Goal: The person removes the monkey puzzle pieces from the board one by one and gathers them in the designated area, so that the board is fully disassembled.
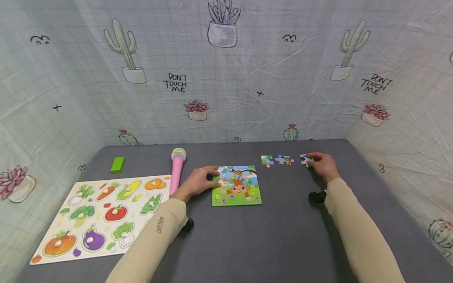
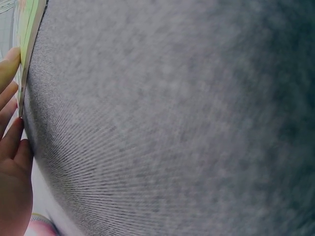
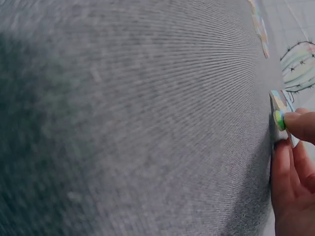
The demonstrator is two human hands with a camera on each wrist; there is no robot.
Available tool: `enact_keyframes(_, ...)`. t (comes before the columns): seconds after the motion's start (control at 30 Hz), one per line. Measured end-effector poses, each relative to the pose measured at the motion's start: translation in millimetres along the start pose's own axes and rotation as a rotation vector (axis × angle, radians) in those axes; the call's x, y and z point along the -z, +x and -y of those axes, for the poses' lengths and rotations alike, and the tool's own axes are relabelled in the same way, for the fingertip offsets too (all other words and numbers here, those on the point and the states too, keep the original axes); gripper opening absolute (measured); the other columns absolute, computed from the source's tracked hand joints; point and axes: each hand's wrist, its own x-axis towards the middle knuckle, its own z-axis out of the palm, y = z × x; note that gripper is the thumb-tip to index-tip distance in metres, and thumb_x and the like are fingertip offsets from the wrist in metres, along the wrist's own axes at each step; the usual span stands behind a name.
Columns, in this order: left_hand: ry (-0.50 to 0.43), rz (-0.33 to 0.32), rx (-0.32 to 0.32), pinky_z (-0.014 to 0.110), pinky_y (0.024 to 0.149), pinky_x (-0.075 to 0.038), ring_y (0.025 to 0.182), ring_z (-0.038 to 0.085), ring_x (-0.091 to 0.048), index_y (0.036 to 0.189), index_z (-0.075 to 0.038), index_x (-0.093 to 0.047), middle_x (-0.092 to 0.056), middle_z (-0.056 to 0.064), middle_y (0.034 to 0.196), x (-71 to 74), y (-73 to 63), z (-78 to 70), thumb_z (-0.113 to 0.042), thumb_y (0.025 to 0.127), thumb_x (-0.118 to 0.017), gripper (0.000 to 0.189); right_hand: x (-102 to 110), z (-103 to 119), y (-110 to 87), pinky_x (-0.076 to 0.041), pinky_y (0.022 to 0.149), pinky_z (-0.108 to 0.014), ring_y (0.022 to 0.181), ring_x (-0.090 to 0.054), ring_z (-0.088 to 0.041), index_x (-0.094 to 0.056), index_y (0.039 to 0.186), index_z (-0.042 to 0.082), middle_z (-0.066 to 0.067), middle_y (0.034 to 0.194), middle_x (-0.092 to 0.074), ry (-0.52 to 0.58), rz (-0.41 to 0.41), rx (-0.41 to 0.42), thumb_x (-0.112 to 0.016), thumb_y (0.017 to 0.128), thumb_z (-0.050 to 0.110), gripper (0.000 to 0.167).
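My left hand grips the left edge of a square monkey jigsaw puzzle, which lies on the dark grey table. From the left wrist, thumb and fingertips show right at the green rim of the puzzle. Over at the right, my right hand pinches a small jigsaw piece with blue and green print. In the right wrist view that piece sits tilted between the thumb and fingers. Two more jigsaw pieces, one pale blue and green and one with brown print, lie left of it.
A wooden vegetable peg board covers the table's left side, partly behind my left sleeve. A pink toy microphone lies beside it, and a green block sits at the back left. Patterned cloth walls surround the table.
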Motion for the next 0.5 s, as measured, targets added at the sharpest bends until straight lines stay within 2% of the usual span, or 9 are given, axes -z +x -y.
enact_keyframes(0.2, 0.006, -0.001, -0.009, 0.045, 0.113, -0.031, 0.138, 0.030, -0.040, 0.123, -0.002, -0.067, -0.050, 0.010, 0.146, 0.7, 0.3, -0.8, -0.024, 0.088, -0.074, 0.042, -0.7, -0.9, 1.6, -0.044, 0.095, -0.052, 0.117, -0.052, -0.043, -0.058, 0.130, -0.004, -0.028, 0.129, -0.057, -0.080, -0.010, 0.025, -0.061, 0.096, 0.014, 0.039)
enact_keyframes(0.5, 0.006, -0.003, -0.013, 0.045, 0.113, -0.032, 0.138, 0.030, -0.040, 0.123, -0.002, -0.066, -0.050, 0.010, 0.145, 0.6, -0.2, 0.0, -0.023, 0.088, -0.074, 0.042, -1.3, -1.7, 0.4, -0.045, 0.094, -0.054, 0.116, -0.052, -0.045, -0.056, 0.131, -0.006, -0.032, 0.128, -0.055, -0.163, 0.050, 0.068, -0.064, 0.095, 0.020, 0.045)
